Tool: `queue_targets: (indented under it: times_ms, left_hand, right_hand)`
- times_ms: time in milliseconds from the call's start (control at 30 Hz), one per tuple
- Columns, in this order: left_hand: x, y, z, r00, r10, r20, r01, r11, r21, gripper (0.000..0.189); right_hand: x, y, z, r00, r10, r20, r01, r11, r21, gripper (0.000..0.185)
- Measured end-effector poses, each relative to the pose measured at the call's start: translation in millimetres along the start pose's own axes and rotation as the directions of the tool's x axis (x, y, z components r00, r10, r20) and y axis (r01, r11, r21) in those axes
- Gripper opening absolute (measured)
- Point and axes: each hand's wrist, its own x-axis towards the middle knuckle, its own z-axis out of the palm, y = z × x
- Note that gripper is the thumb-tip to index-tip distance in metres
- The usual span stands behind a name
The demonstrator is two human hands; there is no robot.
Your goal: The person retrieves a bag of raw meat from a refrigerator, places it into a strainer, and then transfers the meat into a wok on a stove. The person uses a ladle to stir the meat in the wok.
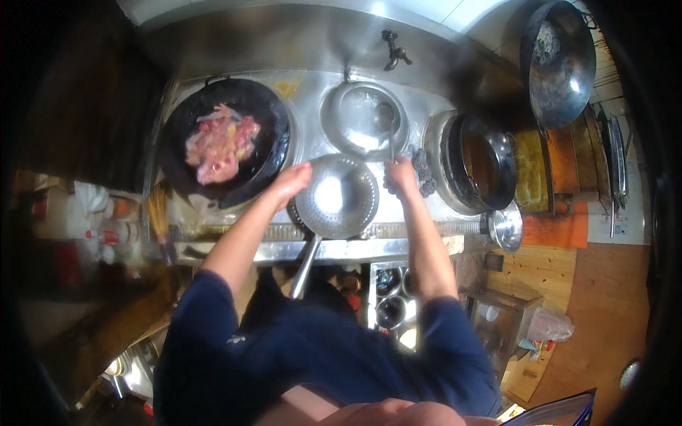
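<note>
My left hand (pixel 293 182) is between the black wok at the left and a perforated metal strainer (pixel 341 213); whether it grips anything is unclear. Raw-looking pieces of meat (pixel 221 144) lie in the black wok (pixel 272 120). The strainer rests at the middle front of the stove, its handle pointing towards me. In my right hand (pixel 398 173) is the handle of a metal ladle (pixel 384 117), whose bowl is over a round metal basin (pixel 341 125) behind the strainer. A grey scouring pad (pixel 422 170) lies just right of that hand.
At the right stands a dark pan (pixel 509 175) holding brownish liquid. A second wok (pixel 562 69) hangs or leans at the upper right. A tap (pixel 394 51) projects from the back wall. A bamboo brush (pixel 158 213) is by the left edge, and a small metal bowl (pixel 506 228) at the right front.
</note>
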Motion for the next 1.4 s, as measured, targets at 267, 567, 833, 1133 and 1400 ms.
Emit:
queue_targets:
  times_ms: [267, 567, 833, 1133, 1400]
  left_hand:
    - [186.5, 52.7, 28.2, 0.984, 0.002, -0.177, -0.112, 0.781, -0.614, 0.047]
    - [250.0, 86.5, 41.5, 0.97, 0.008, -0.242, -0.097, 0.929, -0.357, 0.029]
    - [65.5, 111.9, 54.3, 0.959, 0.256, -0.118, 0.029, 0.326, 0.945, 0.085]
    - [-119.2, 36.2, 6.7, 0.66, 0.75, 0.044, -0.094, 0.024, 0.995, 0.045]
    - [-358.2, -198.8, -56.0, 0.795, 0.211, -0.569, 0.477, 0.361, 0.801, 0.08]
  right_hand:
    - [-98.3, -15.6, -35.0, 0.744, -0.053, 0.666, -0.655, 0.143, 0.742, 0.017]
    - [-165.3, -31.0, -47.4, 0.87, -0.488, 0.067, 0.476, 0.8, -0.365, 0.062]
    - [-110.9, -72.9, -96.8, 0.981, -0.188, 0.036, 0.169, 0.938, 0.302, 0.064]
    - [-159.3, 5.9, -98.2, 0.946, -0.263, 0.189, 0.154, 0.879, 0.452, 0.07]
    - [-196.9, 151.9, -47.1, 0.878, 0.041, 0.477, -0.205, 0.933, 0.297, 0.041]
